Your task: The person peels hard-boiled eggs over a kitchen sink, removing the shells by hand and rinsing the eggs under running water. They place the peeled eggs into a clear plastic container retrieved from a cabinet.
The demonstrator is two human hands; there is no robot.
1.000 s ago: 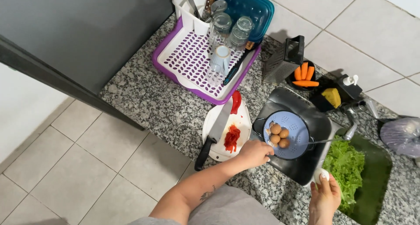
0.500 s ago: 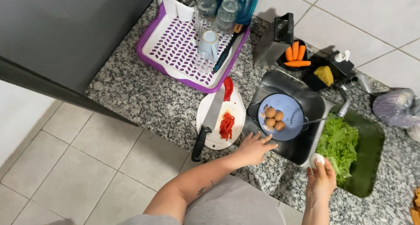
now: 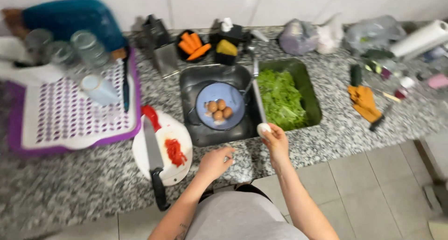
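Observation:
My right hand (image 3: 276, 142) holds a pale peeled egg (image 3: 263, 128) at the front rim of the double sink (image 3: 247, 133). My left hand (image 3: 215, 161) rests on the granite counter just in front of the sink, fingers loosely curled with nothing visible in them. In the left basin sits a blue pan (image 3: 219, 106) with three brown eggs (image 3: 219, 109). The right basin is full of green leaves (image 3: 281, 97).
A white cutting board (image 3: 179, 136) with red pepper pieces (image 3: 175, 151) and a black-handled knife (image 3: 154, 165) lies left of the sink. A purple and white dish rack (image 3: 65, 114) holds glasses. Carrots (image 3: 193, 46), a grater (image 3: 160, 46), an orange glove (image 3: 365, 102) and a paper roll (image 3: 420, 38) stand along the back.
The view has swung round, so the counter now runs straight across. My right hand has lifted the egg to the sink's front rim. My left hand has drawn back onto the counter.

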